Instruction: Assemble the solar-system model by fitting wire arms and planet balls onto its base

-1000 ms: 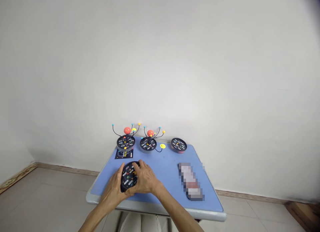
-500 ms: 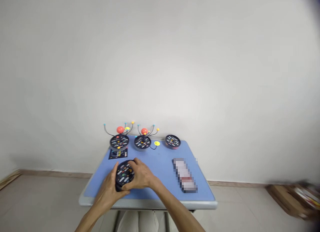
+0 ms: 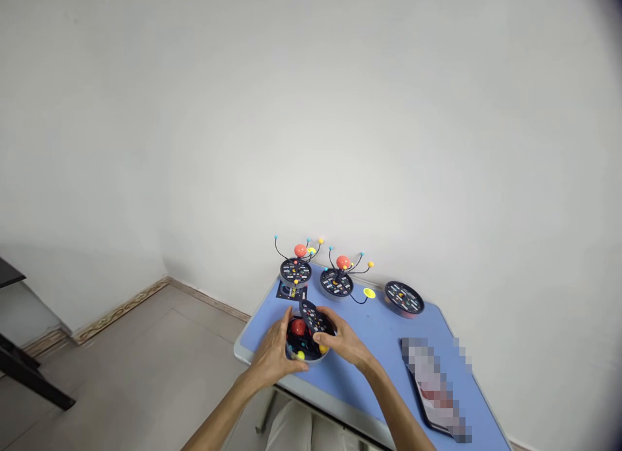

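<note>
A round dark case (image 3: 305,350) sits near the front of the blue table (image 3: 383,344). My left hand (image 3: 273,356) grips its left side. My right hand (image 3: 343,342) holds the printed black lid (image 3: 315,317), tilted up off the case. Inside the case show a red ball (image 3: 298,327) and small yellow balls. At the table's back stand two built planet models (image 3: 296,260) with orange balls on black wire arms, and a third closed round case (image 3: 404,297).
A yellow disc (image 3: 369,293) on a wire lies beside the second model (image 3: 339,274). A dark leaflet (image 3: 290,291) lies under the left model. A blurred flat object (image 3: 435,383) rests at the table's right. A dark furniture piece (image 3: 19,367) stands far left.
The lid has come up off the case, showing the balls inside. The camera has swung left, so the table now appears further right.
</note>
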### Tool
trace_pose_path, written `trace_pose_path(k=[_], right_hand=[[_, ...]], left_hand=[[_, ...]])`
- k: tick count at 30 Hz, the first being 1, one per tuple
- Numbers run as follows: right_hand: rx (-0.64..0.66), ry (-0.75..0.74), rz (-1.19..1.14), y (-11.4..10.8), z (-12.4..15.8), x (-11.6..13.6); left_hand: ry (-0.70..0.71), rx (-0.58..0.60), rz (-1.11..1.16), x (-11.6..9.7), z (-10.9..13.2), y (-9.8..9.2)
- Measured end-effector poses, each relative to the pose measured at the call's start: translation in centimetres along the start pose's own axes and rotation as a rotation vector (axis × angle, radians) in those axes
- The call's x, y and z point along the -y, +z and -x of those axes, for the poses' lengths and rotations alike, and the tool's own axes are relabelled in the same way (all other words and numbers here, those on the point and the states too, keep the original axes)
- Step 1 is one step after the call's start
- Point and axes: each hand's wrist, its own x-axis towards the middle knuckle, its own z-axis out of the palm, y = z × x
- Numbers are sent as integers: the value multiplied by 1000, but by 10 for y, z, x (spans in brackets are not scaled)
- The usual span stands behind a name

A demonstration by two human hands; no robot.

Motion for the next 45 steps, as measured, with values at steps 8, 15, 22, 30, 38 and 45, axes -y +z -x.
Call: trace_pose_path(k=[8,15,22,30,38,45], right_hand=[[-85,-46,-30,15,0,-2],[-173,-39,-145,18,0,-11],[-239,-8,-290,13,4,-17],[-349,-36,-184,13,11,-18],[-364,129,294,-26,53,-24],[-227,302,734,-34,78,-28]], left_hand=[[7,31,-80,-7,-1,-3],[15,33,-95,-3,-1,-2],[-6,87,-102,-7,1,-5],[-18,143,-102,-8,1,-11],[-95,220,-101,-12,5,-31],[-31,242,-86,-1,4,-30]])
